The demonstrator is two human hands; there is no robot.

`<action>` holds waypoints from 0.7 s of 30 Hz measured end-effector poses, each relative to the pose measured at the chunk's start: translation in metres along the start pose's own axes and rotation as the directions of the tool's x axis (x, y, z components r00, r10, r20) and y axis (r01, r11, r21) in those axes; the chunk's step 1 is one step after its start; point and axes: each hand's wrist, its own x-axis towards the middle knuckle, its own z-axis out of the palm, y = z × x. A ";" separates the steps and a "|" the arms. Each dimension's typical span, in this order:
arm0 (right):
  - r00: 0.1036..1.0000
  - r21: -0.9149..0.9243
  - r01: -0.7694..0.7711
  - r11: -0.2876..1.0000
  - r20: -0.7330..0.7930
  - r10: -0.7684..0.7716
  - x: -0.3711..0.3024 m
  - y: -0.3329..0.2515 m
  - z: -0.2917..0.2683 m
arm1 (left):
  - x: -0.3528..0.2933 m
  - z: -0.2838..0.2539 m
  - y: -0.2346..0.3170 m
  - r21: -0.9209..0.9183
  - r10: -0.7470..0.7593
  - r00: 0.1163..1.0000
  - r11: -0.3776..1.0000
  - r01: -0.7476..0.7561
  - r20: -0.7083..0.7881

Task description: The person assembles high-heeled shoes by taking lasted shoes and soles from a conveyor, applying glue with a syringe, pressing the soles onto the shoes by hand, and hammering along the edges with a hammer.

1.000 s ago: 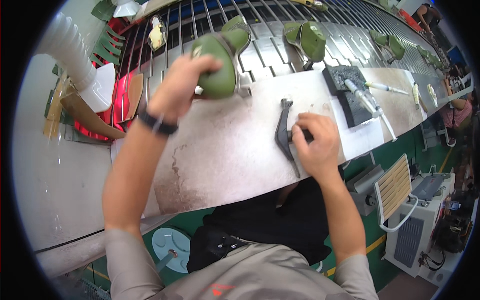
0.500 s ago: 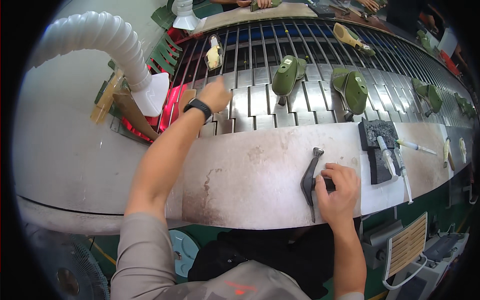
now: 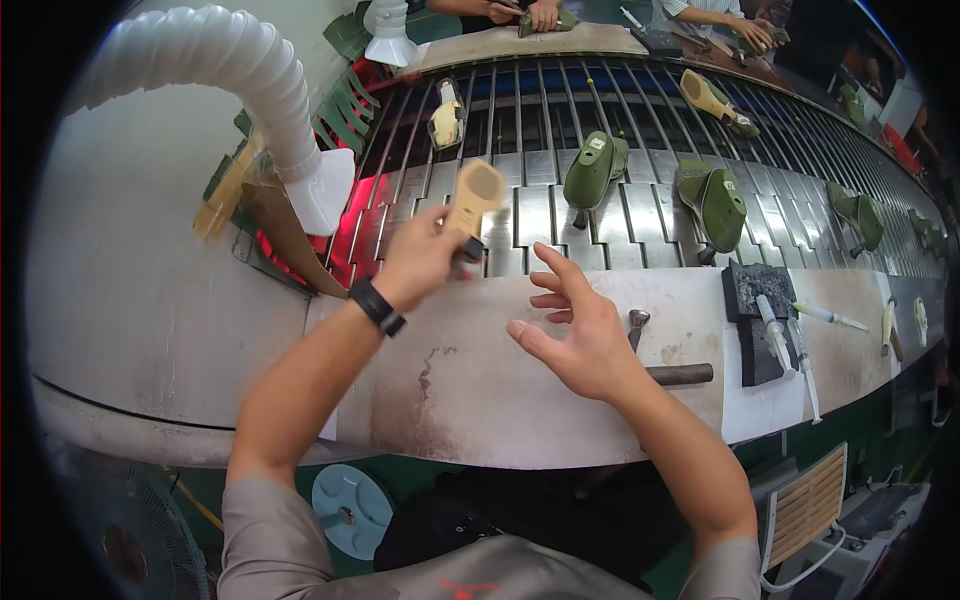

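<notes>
My left hand [image 3: 417, 262] is closed around a beige shoe sole [image 3: 476, 196] with a rounded grey patch and a dark end, raised over the near edge of the metal conveyor [image 3: 540, 228]. My right hand [image 3: 585, 335] is open and holds nothing, its fingers spread toward the sole. Behind and beside it lies a hammer [image 3: 682, 374] on the pale worktable, its head partly hidden by my hand. Green shoes on lasts [image 3: 590, 175], [image 3: 722, 210] stand on the conveyor beyond my hands.
At the left hangs a white ribbed air duct [image 3: 318, 190]. Syringes [image 3: 775, 330] rest on a black block [image 3: 755, 285] at the right. A clear tray [image 3: 446, 120] and a sole-up shoe [image 3: 712, 98] ride farther back. People work across the conveyor.
My left hand has come back from the conveyor with a beige shoe sole in it. My right hand has let go of the hammer handle and moved up and left, opening.
</notes>
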 end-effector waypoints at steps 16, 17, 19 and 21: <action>0.959 0.041 -0.034 0.999 0.284 0.021 0.006 0.019 -0.004 | 0.334 -0.066 -0.018 0.596 0.227 0.719 0.741 0.311 -0.657; 0.962 0.037 -0.030 0.999 0.273 0.019 0.004 0.017 -0.005 | 0.354 -0.070 -0.029 0.611 0.256 0.706 0.730 0.307 -0.661; 0.928 0.043 -0.196 0.980 0.331 0.172 0.001 0.015 -0.008 | 0.369 -0.054 -0.041 0.610 0.260 0.683 0.718 0.336 -0.682; 0.920 -0.010 -0.193 0.981 0.346 0.185 0.001 0.023 -0.010 | 0.367 -0.037 -0.045 0.594 0.276 0.638 0.720 0.358 -0.719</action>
